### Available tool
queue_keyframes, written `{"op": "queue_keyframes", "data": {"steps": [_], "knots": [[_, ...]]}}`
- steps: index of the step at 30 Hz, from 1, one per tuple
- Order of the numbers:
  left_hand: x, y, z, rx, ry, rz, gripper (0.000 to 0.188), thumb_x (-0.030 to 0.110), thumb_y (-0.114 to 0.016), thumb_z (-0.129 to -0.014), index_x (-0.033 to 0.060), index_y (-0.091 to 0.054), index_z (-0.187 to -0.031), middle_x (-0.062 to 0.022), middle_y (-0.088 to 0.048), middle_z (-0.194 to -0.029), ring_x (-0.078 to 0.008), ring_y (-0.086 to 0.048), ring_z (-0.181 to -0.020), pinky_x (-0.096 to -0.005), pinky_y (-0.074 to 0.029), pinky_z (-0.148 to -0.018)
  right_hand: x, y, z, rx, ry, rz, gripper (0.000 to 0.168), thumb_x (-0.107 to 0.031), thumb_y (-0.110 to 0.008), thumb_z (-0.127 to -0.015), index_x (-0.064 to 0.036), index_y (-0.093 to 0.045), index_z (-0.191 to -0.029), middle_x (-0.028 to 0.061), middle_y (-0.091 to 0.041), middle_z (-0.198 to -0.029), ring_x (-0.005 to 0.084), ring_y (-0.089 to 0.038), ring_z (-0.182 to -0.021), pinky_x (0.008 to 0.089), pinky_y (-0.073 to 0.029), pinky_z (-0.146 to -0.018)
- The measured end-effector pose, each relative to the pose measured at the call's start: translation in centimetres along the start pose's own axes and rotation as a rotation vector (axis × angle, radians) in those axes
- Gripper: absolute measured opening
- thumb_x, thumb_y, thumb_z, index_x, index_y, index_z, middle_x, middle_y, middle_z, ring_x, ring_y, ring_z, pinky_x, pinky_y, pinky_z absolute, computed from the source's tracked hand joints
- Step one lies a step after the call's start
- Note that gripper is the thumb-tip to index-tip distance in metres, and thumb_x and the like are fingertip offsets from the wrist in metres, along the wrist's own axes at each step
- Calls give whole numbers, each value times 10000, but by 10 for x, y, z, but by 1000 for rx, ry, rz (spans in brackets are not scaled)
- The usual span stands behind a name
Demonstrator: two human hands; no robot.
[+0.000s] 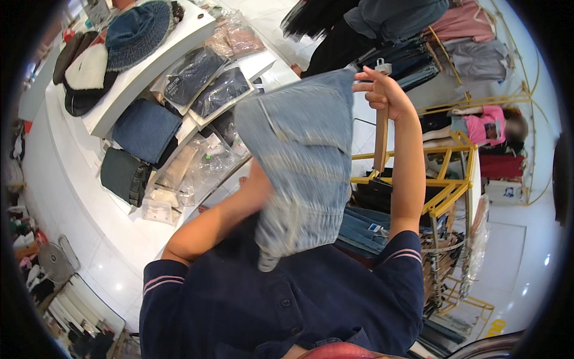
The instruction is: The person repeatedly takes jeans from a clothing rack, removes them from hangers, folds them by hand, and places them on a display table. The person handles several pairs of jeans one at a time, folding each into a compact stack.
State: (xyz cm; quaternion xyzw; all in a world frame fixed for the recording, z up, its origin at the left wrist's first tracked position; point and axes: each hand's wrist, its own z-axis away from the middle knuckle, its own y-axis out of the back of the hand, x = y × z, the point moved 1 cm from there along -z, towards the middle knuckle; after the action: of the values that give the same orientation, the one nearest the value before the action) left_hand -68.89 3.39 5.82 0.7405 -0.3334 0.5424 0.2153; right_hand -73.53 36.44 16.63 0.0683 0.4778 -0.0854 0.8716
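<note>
A light blue denim garment (305, 148), blurred by motion, hangs spread in front of my chest. My right hand (376, 92) is raised at its upper right corner, fingers bent and partly spread; whether they grip the cloth is hard to tell. A pale plastic hanger piece or clip (383, 66) shows just behind those fingers. My left forearm reaches in from the lower left, and the left hand is hidden behind the denim. Folded blue jeans (145, 130) and folded dark green trousers (125, 175) lie on the white display shelf (188, 121) to the left.
Clear-bagged garments (219, 92) lie on the shelf, with denim hats (139, 33) above. Yellow metal racks (453, 179) stand close on the right, holding jeans (363, 229). More clothes hang at the top right, near a mannequin in a pink T-shirt (486, 125).
</note>
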Motion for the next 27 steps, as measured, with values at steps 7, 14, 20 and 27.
{"op": "queue_keyframes", "data": {"steps": [7,14,20,27], "knots": [[43,44,-62,24,173,192,410,244,-639,-940,2,-573,-1264,-139,-623,-1231,-231,-600,-1129,-359,-475,-964,74,-52,45,116,716,540,468,-374,-692,-916,-22,-628,-1217,69,-704,-1013,-5,-454,-542,180,-312,-445],[46,23,-48,220,554,690,363,275,-573,-990,-3,-589,-1224,-106,-657,-1164,-190,-643,-1046,-312,-520,-895,103,-129,113,81,839,191,1029,-619,-872,-598,-12,-548,-1363,66,-655,-1096,-31,-306,-549,168,-227,-495],[70,3,-84,-145,112,76,313,137,-631,-929,15,-600,-1215,-91,-647,-1183,-143,-609,-1050,-300,-493,-898,59,-123,132,348,915,534,958,-480,-938,-567,0,-557,-1304,48,-595,-921,128,-548,-800,263,-455,-733],[114,-12,-97,181,-68,-207,245,99,-682,-892,-10,-651,-1110,-89,-702,-1017,-150,-649,-964,-273,-505,-845,9,-132,174,351,1086,743,762,-247,-916,-642,-10,-561,-1273,107,-629,-1080,173,-629,-913,309,-502,-828]]}}
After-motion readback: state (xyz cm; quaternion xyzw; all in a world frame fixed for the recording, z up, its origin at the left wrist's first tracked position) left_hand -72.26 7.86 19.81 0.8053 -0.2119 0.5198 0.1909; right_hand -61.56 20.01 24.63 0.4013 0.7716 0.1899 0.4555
